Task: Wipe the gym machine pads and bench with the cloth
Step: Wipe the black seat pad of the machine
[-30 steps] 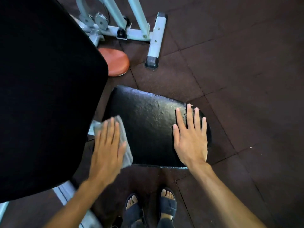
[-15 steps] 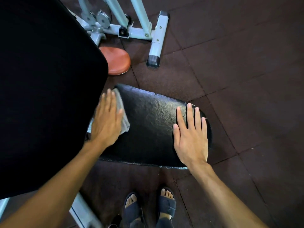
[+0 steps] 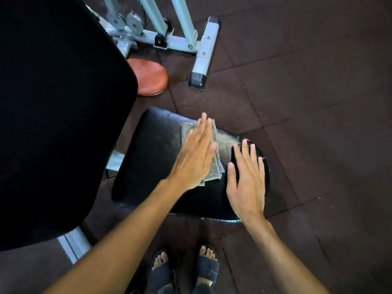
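Observation:
A black seat pad (image 3: pixel 152 158) lies low in the middle of the view, its surface worn and shiny. My left hand (image 3: pixel 195 155) presses flat on a folded grey cloth (image 3: pixel 216 149) near the pad's far right part, fingers straight. My right hand (image 3: pixel 248 179) rests flat and empty on the pad's right end, fingers spread, just beside the cloth. A large black back pad (image 3: pixel 59 107) fills the left side, close to the camera.
A pale metal machine frame (image 3: pixel 201 52) with a rubber-capped foot stands at the top. A round reddish-brown pad (image 3: pixel 150 77) sits beside it. Dark rubber floor tiles (image 3: pixel 307 102) spread to the right. My sandalled feet (image 3: pixel 184 270) stand below the seat.
My left hand has slid the cloth from the seat pad's left edge across to its far right part, next to my right hand. My right hand has stayed in place.

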A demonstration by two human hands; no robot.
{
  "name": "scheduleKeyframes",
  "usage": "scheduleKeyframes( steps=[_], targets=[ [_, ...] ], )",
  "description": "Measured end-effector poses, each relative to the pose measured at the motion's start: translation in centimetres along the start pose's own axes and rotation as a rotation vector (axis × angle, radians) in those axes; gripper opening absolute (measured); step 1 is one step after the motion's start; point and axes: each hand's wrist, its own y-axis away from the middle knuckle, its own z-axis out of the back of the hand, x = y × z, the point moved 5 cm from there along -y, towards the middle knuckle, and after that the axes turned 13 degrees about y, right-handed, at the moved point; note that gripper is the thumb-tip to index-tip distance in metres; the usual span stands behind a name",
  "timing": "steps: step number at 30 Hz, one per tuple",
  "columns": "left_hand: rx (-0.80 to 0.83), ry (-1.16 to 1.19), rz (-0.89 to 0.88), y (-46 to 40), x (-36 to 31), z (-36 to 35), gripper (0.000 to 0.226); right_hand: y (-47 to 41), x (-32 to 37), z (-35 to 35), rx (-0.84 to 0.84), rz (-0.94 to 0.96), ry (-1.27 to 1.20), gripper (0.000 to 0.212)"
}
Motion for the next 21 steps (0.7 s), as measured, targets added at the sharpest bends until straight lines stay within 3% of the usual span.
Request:
scheduleKeyframes(
  steps=[2, 4, 7, 12, 18, 21],
  targets=[
    [-0.076, 0.067, -0.030, 1.2, 1.1, 2.1, 0.055, 0.0, 0.4, 0.4, 0.004, -0.028, -0.108, 0.051],
    [-0.197, -0.055, 0.048, 3.6, 4.3, 4.3, 0.055, -0.5, 1.9, 1.1, 0.014, -0.020, -0.135, 0.054],
    [-0.220, -0.249, 0.194, 6.3, 7.8, 5.6, 0.059, -2.4, 6.3, 1.3, -0.004, 0.070, -0.016, 0.058],
    [-0.237, -0.322, 0.185, 6.6, 7.8, 5.2, 0.055, -3.7, 11.2, -2.8, 0.081, 0.100, 0.177, 0.066],
    [-0.228, -0.311, 0.162, 6.8, 7.9, 5.3, 0.055, 3.4, 5.9, -1.6, 0.134, 0.322, 0.307, 0.067],
    [-0.226, -0.349, 0.185, 6.7, 7.8, 5.1, 0.056, 3.4, 0.8, 0.2, 0.149, 0.275, 0.335, 0.065]
  ],
)
